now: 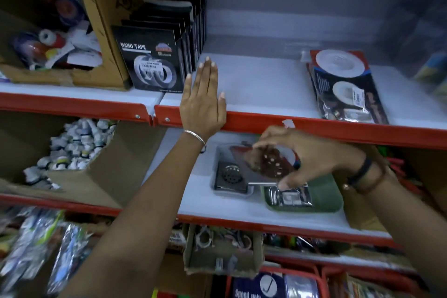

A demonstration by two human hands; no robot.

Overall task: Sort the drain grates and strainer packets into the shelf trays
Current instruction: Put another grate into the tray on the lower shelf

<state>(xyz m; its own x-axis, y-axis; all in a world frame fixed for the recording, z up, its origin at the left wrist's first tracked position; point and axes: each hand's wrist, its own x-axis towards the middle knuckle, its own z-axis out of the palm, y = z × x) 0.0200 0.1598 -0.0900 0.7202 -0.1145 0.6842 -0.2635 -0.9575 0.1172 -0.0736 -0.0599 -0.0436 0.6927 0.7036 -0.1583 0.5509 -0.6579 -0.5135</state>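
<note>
Strainer packet (268,164) — blurred, reddish with pale dots — is pinched in the right hand (304,155), thumb below and fingers on its top edge, held above the two trays on the middle shelf (217,210). Grey tray (219,191) holds a square drain grate (229,175); green tray (329,198) just beside it holds shiny packets (290,197). Left hand (203,101) is flat and open, gripping nothing, palm resting on the upper shelf's red edge (314,130). More strainer packets (343,87) lie stacked on the upper shelf, well apart from the trays.

Step looks like placing the packet. To do it well: aim for the green tray, not the grate one — lower it flat onto the packets there, let go only once it rests, and avoid snagging the shelf lip overhead.
</note>
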